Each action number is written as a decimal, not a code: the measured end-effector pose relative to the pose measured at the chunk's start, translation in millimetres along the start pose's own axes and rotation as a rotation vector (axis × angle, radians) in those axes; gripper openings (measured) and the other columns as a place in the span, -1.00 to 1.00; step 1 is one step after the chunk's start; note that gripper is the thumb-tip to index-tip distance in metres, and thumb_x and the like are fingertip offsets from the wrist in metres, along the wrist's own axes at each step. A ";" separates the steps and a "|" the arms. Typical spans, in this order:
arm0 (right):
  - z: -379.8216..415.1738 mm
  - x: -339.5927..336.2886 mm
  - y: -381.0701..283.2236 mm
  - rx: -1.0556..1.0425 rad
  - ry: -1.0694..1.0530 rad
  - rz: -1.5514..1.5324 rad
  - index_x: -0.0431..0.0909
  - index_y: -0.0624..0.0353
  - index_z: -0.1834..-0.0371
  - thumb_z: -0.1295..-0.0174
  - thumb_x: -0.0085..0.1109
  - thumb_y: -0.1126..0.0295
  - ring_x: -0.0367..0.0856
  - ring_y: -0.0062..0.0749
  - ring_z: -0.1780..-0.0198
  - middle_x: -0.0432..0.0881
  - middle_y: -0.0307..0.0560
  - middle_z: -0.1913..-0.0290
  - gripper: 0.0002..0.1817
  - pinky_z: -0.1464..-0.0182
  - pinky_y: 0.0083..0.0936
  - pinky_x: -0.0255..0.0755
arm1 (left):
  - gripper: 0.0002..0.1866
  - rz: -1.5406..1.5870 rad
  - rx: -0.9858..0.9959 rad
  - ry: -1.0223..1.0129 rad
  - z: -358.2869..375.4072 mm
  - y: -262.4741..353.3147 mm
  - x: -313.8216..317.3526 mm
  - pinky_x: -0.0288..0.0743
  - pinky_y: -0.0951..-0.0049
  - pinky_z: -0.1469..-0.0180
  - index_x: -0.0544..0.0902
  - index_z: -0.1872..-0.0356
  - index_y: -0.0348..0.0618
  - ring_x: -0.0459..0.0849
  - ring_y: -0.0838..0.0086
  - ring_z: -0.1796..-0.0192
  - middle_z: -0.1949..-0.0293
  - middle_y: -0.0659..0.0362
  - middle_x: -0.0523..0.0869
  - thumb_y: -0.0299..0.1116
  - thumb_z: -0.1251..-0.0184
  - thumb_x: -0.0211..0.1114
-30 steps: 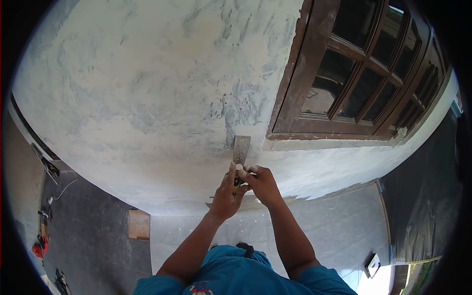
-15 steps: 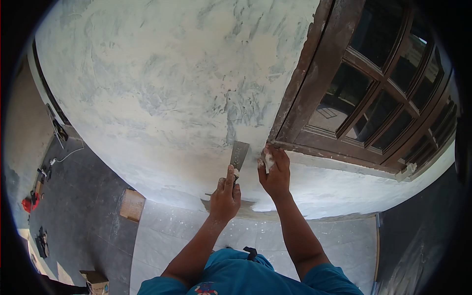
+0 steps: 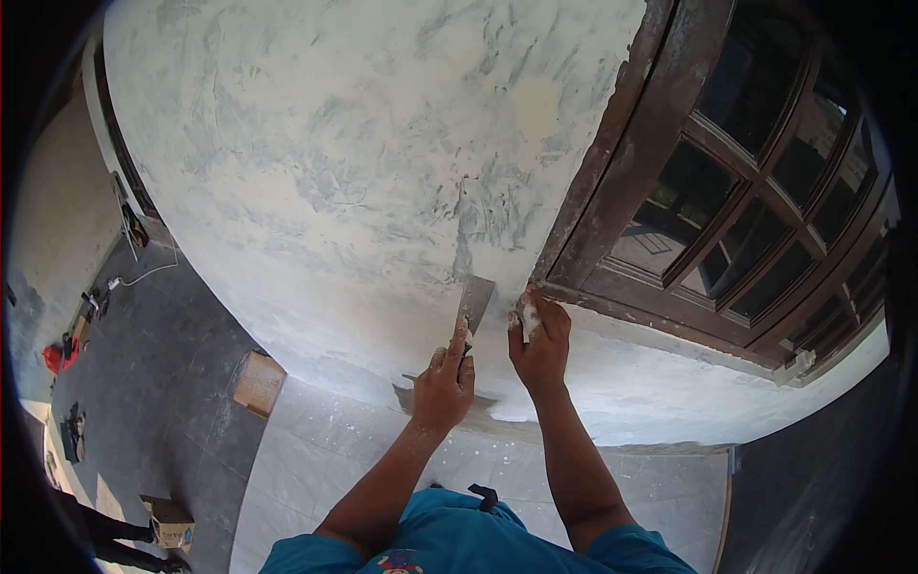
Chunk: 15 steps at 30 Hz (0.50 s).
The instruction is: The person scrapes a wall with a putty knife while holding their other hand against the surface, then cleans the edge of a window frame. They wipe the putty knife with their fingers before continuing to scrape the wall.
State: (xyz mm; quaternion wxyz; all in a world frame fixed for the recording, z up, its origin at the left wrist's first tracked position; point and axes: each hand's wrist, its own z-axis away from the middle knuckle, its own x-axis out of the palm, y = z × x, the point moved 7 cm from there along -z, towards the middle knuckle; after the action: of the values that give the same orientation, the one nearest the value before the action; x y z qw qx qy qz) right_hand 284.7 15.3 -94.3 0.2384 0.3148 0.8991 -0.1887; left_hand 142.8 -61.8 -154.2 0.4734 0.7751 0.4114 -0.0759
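My left hand (image 3: 443, 387) is closed round the handle of a putty knife (image 3: 475, 298), its index finger stretched along the tool. The broad metal blade points up and lies against or very close to the white-smeared wall (image 3: 363, 220). Beside it, my right hand (image 3: 542, 349) is bent round a small white lump (image 3: 530, 323), whose kind I cannot make out. Its fingertips are at the lower corner of the brown window frame (image 3: 612, 298). White residue coats fingers on both hands. Grey streaks run up the wall above the blade.
Glass panes (image 3: 677, 201) fill the window at right. Below the wall lies a pale, spotted floor covering (image 3: 335, 450). Cardboard boxes (image 3: 259, 383), a white cable (image 3: 148, 275) and a red item (image 3: 61, 356) are on the dark floor at left. A person's legs (image 3: 120, 540) show at lower left.
The view has shifted slightly, so the wall and window sit further right. Both hands keep nearly the same pose. A person's legs show more fully at lower left.
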 end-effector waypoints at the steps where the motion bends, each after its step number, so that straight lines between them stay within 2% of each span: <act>1: 0.7 0.2 -0.1 -0.009 0.002 0.003 0.49 0.28 -0.24 -0.13 0.27 0.50 0.50 -0.06 -0.19 0.53 0.00 -0.29 -0.47 -0.32 -0.13 0.28 | -0.30 -0.027 -0.037 -0.051 11.2 -8.9 8.5 0.65 0.09 0.28 0.12 -0.57 0.08 0.74 0.06 0.30 0.24 -0.06 0.67 -0.37 -0.44 0.14; 15: -1.9 -2.2 -4.8 -0.007 0.020 0.008 0.56 0.33 -0.15 -0.15 0.26 0.51 0.53 -0.09 -0.15 0.58 0.00 -0.24 -0.55 -0.27 -0.17 0.33 | -0.26 -0.040 -0.018 -0.045 12.2 -5.2 8.0 0.67 0.13 0.32 0.09 -0.57 0.07 0.75 0.06 0.32 0.26 -0.07 0.68 -0.39 -0.41 0.16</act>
State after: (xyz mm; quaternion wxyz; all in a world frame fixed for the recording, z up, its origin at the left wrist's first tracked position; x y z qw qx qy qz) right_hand 282.5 11.7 -90.7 0.2314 0.3195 0.9008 -0.1814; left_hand 147.6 -65.8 -168.3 0.4880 0.7605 0.4168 -0.0988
